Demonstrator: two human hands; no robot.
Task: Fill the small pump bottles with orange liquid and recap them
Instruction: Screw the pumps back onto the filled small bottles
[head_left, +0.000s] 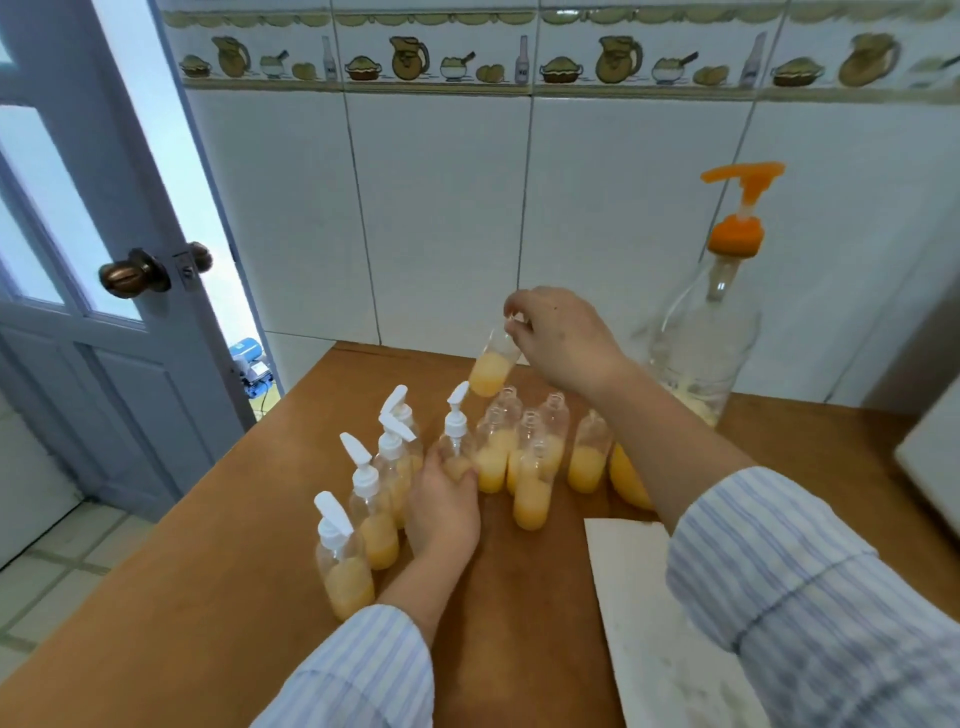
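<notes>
A person in a striped shirt stands at a brown wooden table (218, 561) by a white tiled wall; the left hand (444, 506) rests low on the table with its fingers curled round a capped pump bottle (457, 441), holding it upright near the bottom where the orange liquid sits; the right hand (558, 338) is up in the air above the table, pinching the neck of an open small bottle (491, 366) with its fingertips; that bottle has no cap, hangs tilted, and is about half full of orange liquid; just under it stands a bunch of uncapped bottles (530, 462), close together, each with orange liquid in the lower part and clear plastic above; to the left of the held capped bottle stand more capped bottles (358, 525) with white pump tops, set in a slanting row that comes toward the near edge of the table; all of them hold some orange liquid too; behind the right arm, near the wall, stands a big clear bottle (706, 332) with an orange pump on top; it looks nearly empty, with a little pale stuff at the bottom; something round and orange (626, 480) peeks out from under the right arm, and I cannot tell what it is; a pale sheet (654, 623) lies on the table at the right near the person; a blue-grey door (78, 260) with a brown knob stands open at the left.
</notes>
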